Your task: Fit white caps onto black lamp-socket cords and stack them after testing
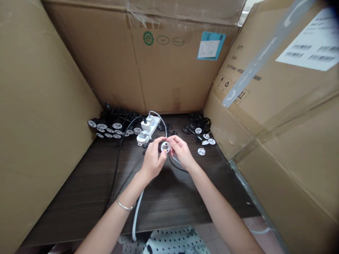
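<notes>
My left hand (151, 161) is closed around a small black device with a round white end face (165, 146), its thumb pressed near the lower rim. The white face has dark cutouts and points up toward me. At the device's right edge, my right hand (183, 152) is closed in a pinch. What lies between its fingertips is hidden, though a light cable (166, 130) and a dark cable (178, 168) pass close by. Just behind both hands stands a white power strip (155, 124) with white adapters (145, 126) plugged in.
Several black devices with round white ends (117, 126) are stacked at the back left. More white discs (201, 151) and black parts (201, 121) lie at the right. Cardboard walls (169, 81) enclose the dark tabletop (169, 197). A black cable (116, 169) runs down the left side.
</notes>
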A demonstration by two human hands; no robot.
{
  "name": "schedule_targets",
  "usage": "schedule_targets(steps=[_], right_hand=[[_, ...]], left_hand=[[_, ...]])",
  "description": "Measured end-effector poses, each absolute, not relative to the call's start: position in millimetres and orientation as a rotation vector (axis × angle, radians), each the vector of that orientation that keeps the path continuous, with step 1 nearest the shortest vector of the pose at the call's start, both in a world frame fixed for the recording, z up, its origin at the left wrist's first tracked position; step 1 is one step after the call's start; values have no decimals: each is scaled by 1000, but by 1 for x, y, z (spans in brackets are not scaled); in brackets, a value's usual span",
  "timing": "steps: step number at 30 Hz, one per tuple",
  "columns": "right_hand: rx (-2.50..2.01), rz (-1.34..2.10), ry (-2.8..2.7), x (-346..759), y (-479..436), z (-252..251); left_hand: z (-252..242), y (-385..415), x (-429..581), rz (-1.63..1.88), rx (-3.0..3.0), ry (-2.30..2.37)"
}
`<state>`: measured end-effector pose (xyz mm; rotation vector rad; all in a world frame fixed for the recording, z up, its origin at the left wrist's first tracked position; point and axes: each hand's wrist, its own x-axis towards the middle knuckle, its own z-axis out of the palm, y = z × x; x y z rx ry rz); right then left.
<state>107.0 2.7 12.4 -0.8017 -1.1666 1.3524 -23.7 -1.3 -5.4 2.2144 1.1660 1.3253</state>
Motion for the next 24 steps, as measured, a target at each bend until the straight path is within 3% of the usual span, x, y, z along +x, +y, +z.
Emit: schedule_targets(steps=[11,24], right_hand=[[-719,1633,-1145,115,1,15],[-675,1707,-1133,111,1,11]], left_hand=[[-2,-3,-26,1425,2289,1132],[-2,-6,-23,1480,2300,1129]])
